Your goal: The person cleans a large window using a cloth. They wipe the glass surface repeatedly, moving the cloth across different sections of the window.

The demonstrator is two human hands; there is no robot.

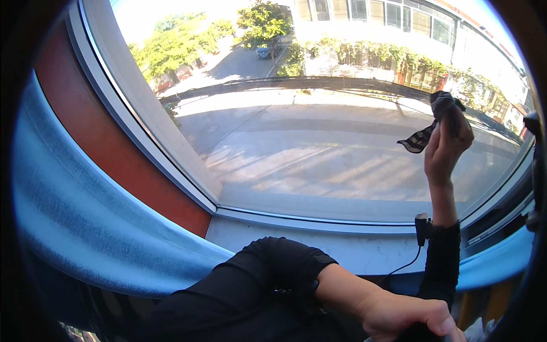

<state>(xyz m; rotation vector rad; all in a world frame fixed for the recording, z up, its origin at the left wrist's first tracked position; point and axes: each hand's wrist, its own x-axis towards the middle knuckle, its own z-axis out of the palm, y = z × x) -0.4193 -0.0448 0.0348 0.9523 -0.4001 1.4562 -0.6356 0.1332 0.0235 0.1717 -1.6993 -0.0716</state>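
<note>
My right hand is raised at the right side of a large window pane. It grips a dark, crumpled cloth, with one patterned corner hanging to the left. The cloth appears to be against the glass, though contact is hard to confirm. Across the front of my body lies my left arm, bent at the elbow. My left hand is at the lower right edge with its fingers curled and partly cut off. Whatever its fingers may hold is hidden. A whitish, crumpled thing shows just beyond the fingertips.
A marble-like sill runs below the pane. Blue curtains hang at the left, beside a red-brown panel. A small black device with a cable sits at my right wrist. Outside are a street, trees and a building.
</note>
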